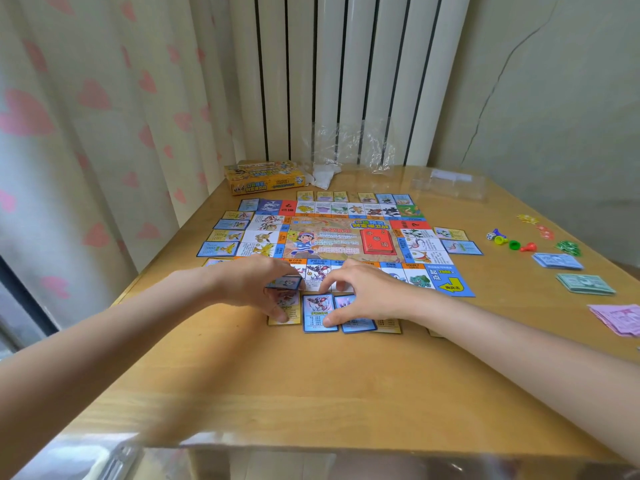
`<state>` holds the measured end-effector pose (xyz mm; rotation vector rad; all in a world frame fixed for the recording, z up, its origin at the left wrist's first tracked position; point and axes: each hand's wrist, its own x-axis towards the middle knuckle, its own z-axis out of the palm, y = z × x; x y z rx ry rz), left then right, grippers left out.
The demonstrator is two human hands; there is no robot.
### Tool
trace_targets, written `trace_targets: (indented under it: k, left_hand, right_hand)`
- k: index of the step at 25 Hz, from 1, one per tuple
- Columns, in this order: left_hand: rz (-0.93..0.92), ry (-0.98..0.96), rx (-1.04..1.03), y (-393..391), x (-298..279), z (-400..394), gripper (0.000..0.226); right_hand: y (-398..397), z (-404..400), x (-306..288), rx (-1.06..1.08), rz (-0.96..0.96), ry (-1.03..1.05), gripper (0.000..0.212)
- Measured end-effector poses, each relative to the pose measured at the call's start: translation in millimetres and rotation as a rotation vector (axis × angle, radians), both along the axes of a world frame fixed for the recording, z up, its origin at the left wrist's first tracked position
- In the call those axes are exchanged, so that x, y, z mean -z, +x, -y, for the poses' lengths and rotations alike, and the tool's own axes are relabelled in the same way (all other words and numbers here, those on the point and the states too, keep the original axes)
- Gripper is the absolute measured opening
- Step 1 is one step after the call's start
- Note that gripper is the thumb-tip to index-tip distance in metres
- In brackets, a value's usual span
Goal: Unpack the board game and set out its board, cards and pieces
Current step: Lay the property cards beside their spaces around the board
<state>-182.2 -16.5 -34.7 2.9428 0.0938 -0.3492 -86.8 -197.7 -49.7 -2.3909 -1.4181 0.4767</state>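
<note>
The game board (341,242) lies flat in the middle of the wooden table (311,382), with property cards laid along its edges. My left hand (256,284) holds a small stack of cards (284,283) at the board's near edge, and one of its fingers touches a yellow card (289,315) on the table. My right hand (363,292) presses its thumb on a blue-bordered card (318,313) lying below the board, beside another blue card (356,322). A red card deck (377,241) sits on the board's centre.
The yellow game box (265,176) and crumpled clear plastic wrap (349,150) stand at the back. To the right lie a clear plastic tray (450,185), coloured pawns and dice (509,241), blue (557,261), green (585,284) and pink (620,318) money stacks.
</note>
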Motion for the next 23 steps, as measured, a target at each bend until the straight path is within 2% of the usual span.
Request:
trace_targets:
  k: [8,13,15,18,23]
  left_hand:
    - [-0.052,0.031,0.017,3.4,-3.7,-2.6,0.073]
    - [0.061,-0.059,0.006,6.2,-12.7,3.5,0.067]
    - [0.090,-0.056,0.041,10.8,-11.9,13.1,0.070]
    - [0.073,-0.043,0.121,17.9,-4.6,29.3,0.068]
    - [0.033,0.030,0.133,20.7,-1.2,33.4,0.067]
  right_hand:
    - [0.5,-5.2,8.4,0.037,-0.011,0.010,0.046]
    - [8.7,0.7,-10.8,-0.002,0.014,0.067,0.040]
    - [16.3,12.6,-21.9,-0.053,0.047,0.002,0.036]
    - [20.4,27.0,-15.9,-0.094,0.039,-0.116,0.045]
    - [20.7,23.7,3.3,-0.012,0.000,-0.023,0.048]
